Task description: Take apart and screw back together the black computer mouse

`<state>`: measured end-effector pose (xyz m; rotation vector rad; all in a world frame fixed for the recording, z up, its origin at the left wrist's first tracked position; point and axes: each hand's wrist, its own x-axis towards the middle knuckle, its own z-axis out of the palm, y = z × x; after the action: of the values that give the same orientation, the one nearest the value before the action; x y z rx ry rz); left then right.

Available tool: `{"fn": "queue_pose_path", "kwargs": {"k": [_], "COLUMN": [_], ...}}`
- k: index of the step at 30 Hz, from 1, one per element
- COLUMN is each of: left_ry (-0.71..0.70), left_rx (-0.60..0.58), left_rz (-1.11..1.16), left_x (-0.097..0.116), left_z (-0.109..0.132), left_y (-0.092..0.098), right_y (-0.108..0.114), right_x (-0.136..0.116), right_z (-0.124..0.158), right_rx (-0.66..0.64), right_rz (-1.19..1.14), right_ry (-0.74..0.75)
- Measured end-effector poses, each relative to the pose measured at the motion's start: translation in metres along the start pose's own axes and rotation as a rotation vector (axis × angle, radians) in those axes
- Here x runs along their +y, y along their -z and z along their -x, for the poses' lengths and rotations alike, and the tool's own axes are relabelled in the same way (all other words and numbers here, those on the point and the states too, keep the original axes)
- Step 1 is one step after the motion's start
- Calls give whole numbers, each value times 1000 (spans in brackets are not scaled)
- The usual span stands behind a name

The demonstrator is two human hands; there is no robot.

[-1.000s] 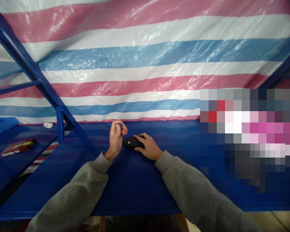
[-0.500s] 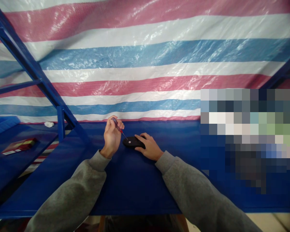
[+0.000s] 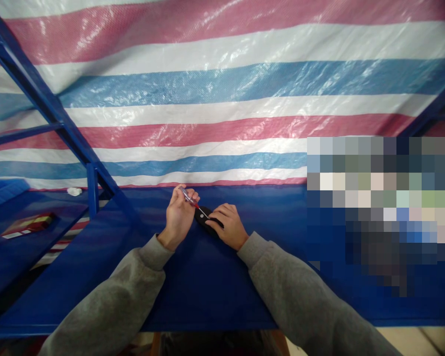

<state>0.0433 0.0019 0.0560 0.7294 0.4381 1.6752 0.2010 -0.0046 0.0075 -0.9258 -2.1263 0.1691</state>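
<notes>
Black computer mouse point(image 3: 204, 221) is lying on the blue work surface point(image 3: 207, 301), between the person's hands. The right hand point(image 3: 229, 227) is clasping it, fingers curled over its side and hiding much of the shell. The left hand point(image 3: 178, 218) is pinching a slim precision screwdriver point(image 3: 190, 199) between thumb and fingers, its red shaft slanting down to the mouse. The tip is meeting the mouse near a small silver dot, though whether it sits in a screw is too small to make out. Grey sweatshirt sleeves point(image 3: 114, 296) are reaching in from below. A pixelated patch point(image 3: 378, 207) is hiding the right side, and a striped tarpaulin point(image 3: 222, 99) is hanging behind.
</notes>
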Motion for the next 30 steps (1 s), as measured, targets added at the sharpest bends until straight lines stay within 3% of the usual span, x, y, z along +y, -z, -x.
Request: {"fn": "queue_pose_path", "kwargs": {"k": [6,15,22,30], "left_ry": [-27,-198,-232,-231], "left_rx": [-34,-121,20,-23], "left_rz": [-81,-558,-450,-435], "left_x": [-4,-5,-6,-6], "left_z": [1,7,0,0], "left_y": [4,10,20,20], "right_y": [0,1,0,-1], "right_x": [2,3,3,4], "right_z": [0,-1,-1,0], "right_rx": [7,62,39,63], "right_rz": [7,9,30,-4], "right_ry": [-2,-48,-90,-64]}}
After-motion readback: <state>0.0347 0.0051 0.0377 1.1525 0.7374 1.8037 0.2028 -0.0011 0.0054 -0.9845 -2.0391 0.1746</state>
